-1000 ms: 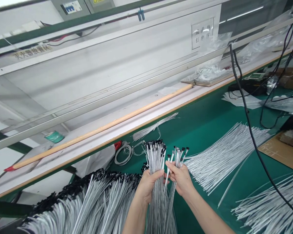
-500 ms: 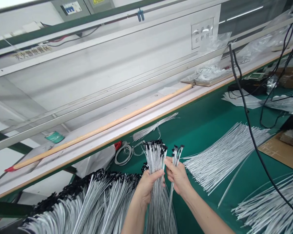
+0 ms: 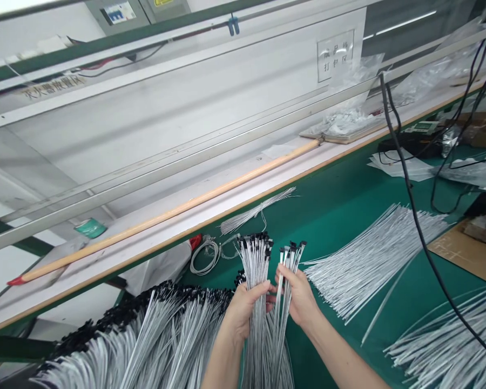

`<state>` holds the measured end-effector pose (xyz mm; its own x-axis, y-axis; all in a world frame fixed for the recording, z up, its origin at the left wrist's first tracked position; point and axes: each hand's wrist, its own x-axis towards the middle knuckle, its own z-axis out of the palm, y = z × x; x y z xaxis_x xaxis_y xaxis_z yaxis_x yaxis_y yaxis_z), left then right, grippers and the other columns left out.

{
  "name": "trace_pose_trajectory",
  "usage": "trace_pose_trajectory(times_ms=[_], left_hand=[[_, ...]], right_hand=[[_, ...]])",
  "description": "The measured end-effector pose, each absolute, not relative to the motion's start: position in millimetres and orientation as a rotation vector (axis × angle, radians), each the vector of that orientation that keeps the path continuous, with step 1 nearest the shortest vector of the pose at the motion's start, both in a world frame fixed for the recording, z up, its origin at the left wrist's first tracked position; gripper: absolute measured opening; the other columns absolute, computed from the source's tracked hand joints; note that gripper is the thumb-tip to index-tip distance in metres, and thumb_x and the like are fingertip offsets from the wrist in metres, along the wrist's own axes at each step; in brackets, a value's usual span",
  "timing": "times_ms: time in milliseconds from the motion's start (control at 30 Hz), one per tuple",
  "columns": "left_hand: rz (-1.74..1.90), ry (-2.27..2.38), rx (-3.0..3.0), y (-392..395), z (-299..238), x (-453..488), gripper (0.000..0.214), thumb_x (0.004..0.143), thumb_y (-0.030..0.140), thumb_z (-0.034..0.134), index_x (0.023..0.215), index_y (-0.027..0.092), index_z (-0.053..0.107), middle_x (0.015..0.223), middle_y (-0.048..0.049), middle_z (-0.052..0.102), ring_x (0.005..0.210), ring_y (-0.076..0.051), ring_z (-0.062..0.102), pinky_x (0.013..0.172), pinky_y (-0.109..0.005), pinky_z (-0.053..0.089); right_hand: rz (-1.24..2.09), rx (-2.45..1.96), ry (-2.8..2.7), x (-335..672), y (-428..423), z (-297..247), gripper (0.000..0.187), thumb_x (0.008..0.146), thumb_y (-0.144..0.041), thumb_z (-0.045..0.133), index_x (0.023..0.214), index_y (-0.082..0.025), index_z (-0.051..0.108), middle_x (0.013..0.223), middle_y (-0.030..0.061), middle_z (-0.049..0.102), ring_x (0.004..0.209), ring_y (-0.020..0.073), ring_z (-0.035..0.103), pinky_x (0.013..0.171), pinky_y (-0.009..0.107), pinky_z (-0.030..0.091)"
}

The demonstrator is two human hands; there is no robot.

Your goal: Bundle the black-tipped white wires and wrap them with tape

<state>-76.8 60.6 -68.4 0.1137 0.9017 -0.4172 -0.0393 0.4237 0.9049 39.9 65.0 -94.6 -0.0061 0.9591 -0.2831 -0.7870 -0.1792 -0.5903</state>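
Left hand [image 3: 242, 309] clasps grey cables [image 3: 261, 329] below their black ends [image 3: 256, 237].

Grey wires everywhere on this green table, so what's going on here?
A person is handling wires with two bare hands. The left hand grips a thick bundle of black-tipped grey wires, and the right hand holds a smaller bunch just beside it, tips up. A big heap of black-tipped wires lies to the left, and another spread of wires lies on the green table to the right.
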Motion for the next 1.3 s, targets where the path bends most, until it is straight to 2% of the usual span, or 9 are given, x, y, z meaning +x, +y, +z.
trace_pose_trajectory(times_ms=[67, 133, 200, 267, 533, 700, 1033, 1200, 1300], left_hand=[[0.85, 1.261, 0.896, 60.9, -67.9, -78.1, 0.025, 0.065, 0.036, 0.07, 0.065, 0.011, 0.065, 0.063, -0.0036, 0.062, 0.055, -0.012, 0.058, 0.05, -0.022, 0.043], [0.842, 1.238, 0.908, 61.0, -67.7, -79.2, 0.026, 0.067, 0.037, 0.068, 0.067, 0.012, 0.065, 0.054, -0.0001, 0.058, 0.047, -0.011, 0.055, 0.047, -0.022, 0.041], [0.822, 1.216, 0.92, 60.8, -68.3, -79.5, 0.028, 0.069, 0.04, 0.066, 0.072, 0.012, 0.065, 0.05, 0.0006, 0.057, 0.042, -0.01, 0.053, 0.044, -0.021, 0.038], [0.806, 1.201, 0.935, 60.4, -69.4, -79.2, 0.03, 0.069, 0.041, 0.065, 0.075, 0.011, 0.066, 0.054, -0.0019, 0.06, 0.043, -0.01, 0.054, 0.043, -0.021, 0.037], [0.814, 1.234, 0.926, 59.9, -69.6, -77.4, 0.034, 0.066, 0.038, 0.069, 0.084, 0.009, 0.068, 0.057, -0.0064, 0.066, 0.043, -0.012, 0.057, 0.041, -0.02, 0.038], [0.819, 1.247, 0.874, 60.5, -71.6, -76.2, 0.035, 0.061, 0.034, 0.073, 0.083, 0.008, 0.069, 0.056, -0.0064, 0.066, 0.042, -0.012, 0.056, 0.039, -0.02, 0.036], [0.788, 1.195, 0.892, 60.3, -71.6, -78.0, 0.042, 0.066, 0.035, 0.07, 0.099, 0.009, 0.066, 0.06, -0.0075, 0.067, 0.045, -0.012, 0.058, 0.041, -0.019, 0.038], [0.79, 1.202, 0.9, 59.8, -71.2, -77.9, 0.041, 0.066, 0.036, 0.07, 0.096, 0.009, 0.067, 0.064, -0.0089, 0.068, 0.048, -0.014, 0.059, 0.04, -0.02, 0.037], [0.811, 1.207, 0.87, 59.5, -69.9, -77.1, 0.036, 0.064, 0.036, 0.071, 0.087, 0.008, 0.068, 0.065, -0.0093, 0.068, 0.051, -0.015, 0.06, 0.045, -0.022, 0.041]], right_hand=[[1.602, -0.693, -0.32, 41.0, 64.4, -96.6, 0.035, 0.063, -0.046, 0.068, 0.054, -0.018, 0.049, 0.042, -0.0048, 0.046, 0.039, 0.0077, 0.041, 0.04, 0.02, 0.035], [1.607, -0.663, -0.378, 40.9, 64.6, -97.6, 0.037, 0.066, -0.048, 0.066, 0.054, -0.018, 0.049, 0.036, -0.0077, 0.038, 0.033, 0.0047, 0.03, 0.035, 0.018, 0.027], [1.599, -0.692, -0.416, 39.1, 65.4, -96.5, 0.035, 0.061, -0.046, 0.071, 0.058, -0.017, 0.051, 0.032, -0.0117, 0.03, 0.03, 0.0017, 0.018, 0.031, 0.017, 0.015], [1.598, -0.754, -0.423, 36.3, 66.5, -93.8, 0.036, 0.052, -0.041, 0.078, 0.066, -0.015, 0.056, 0.032, -0.0125, 0.032, 0.028, 0.0009, 0.018, 0.03, 0.016, 0.012], [1.598, -0.83, -0.388, 33.5, 67.5, -90.2, 0.034, 0.045, -0.034, 0.079, 0.058, -0.014, 0.054, 0.028, -0.0124, 0.031, 0.027, 0.0003, 0.022, 0.028, 0.013, 0.016], [1.61, -0.86, -0.414, 30.0, 66.9, -89.5, 0.034, 0.047, -0.036, 0.079, 0.06, -0.016, 0.054, 0.03, -0.01, 0.039, 0.026, 0.0045, 0.03, 0.024, 0.017, 0.026], [1.583, -0.868, -0.393, 33.0, 65.5, -91.4, 0.037, 0.044, -0.036, 0.08, 0.059, -0.016, 0.053, 0.033, -0.0081, 0.045, 0.027, 0.005, 0.036, 0.027, 0.017, 0.029], [1.6, -0.856, -0.347, 33.1, 64.1, -89.9, 0.04, 0.042, -0.036, 0.081, 0.057, -0.018, 0.049, 0.034, -0.0089, 0.044, 0.027, 0.0059, 0.037, 0.027, 0.017, 0.029], [1.642, -0.82, -0.353, 34.5, 62.7, -94.0, 0.038, 0.047, -0.038, 0.08, 0.06, -0.019, 0.049, 0.037, -0.0091, 0.044, 0.03, 0.0078, 0.039, 0.029, 0.02, 0.032]])
